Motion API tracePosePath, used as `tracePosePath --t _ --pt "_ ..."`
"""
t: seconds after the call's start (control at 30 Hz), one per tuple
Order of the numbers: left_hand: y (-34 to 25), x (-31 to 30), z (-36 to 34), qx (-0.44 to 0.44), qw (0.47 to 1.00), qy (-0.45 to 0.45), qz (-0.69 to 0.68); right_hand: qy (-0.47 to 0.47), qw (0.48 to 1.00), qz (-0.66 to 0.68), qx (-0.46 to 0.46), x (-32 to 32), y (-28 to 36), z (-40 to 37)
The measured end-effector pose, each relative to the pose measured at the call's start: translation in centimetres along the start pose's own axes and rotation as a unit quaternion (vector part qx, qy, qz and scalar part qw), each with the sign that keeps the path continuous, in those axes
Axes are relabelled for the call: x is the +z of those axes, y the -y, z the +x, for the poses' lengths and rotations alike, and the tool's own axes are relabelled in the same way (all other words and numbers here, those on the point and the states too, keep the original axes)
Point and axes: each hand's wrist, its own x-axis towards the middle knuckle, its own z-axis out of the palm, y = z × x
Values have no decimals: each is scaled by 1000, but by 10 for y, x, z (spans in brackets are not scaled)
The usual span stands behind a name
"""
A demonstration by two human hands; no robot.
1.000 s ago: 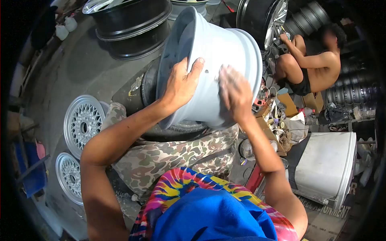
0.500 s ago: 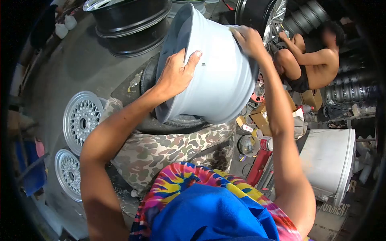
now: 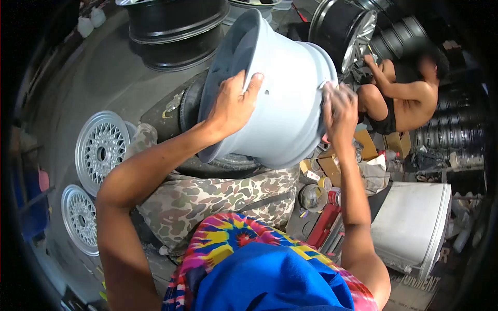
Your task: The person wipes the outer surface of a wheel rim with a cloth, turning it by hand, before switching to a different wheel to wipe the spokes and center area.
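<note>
A light grey wheel rim (image 3: 282,98) lies tilted on its side across a black tire (image 3: 228,165) in front of my lap. My left hand (image 3: 233,103) is closed around its left edge, the thumb on the outer barrel and the fingers inside the lip. At the far right edge of the rim, my right hand (image 3: 341,106) has its fingers curled and pressed to the surface. The hand is slightly blurred, and whatever may be under the fingertips is too hidden to name. A small valve hole shows in the barrel between my hands.
Black rims (image 3: 176,31) are stacked at the back left, and silver mesh wheels (image 3: 101,154) stand at the left. Another person (image 3: 410,98) crouches at the right beside a black wheel (image 3: 342,31). A white bin (image 3: 410,223) and cardboard boxes (image 3: 365,145) are nearby.
My right hand has slid down along the rim's right edge from the top toward the middle. My left hand keeps its hold, and the view has shifted slightly.
</note>
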Motion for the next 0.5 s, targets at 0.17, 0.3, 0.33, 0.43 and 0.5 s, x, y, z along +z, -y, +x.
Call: tracePosePath --t 0.17,0.3,0.33,0.43,0.5 --pt "-4 -1 0 1 1000 3 -2 215 969 92 86 82 -88 119" --pt "-9 -4 1 13 1000 16 -23 351 915 169 104 199 -159 183" --pt "-10 -5 3 19 999 25 -19 399 891 200 86 212 -157 191" --pt "-7 -9 5 -2 998 47 45 456 881 122 38 217 -156 210" --pt "-8 -6 4 19 999 33 24 433 887 157 -1 217 -168 199"
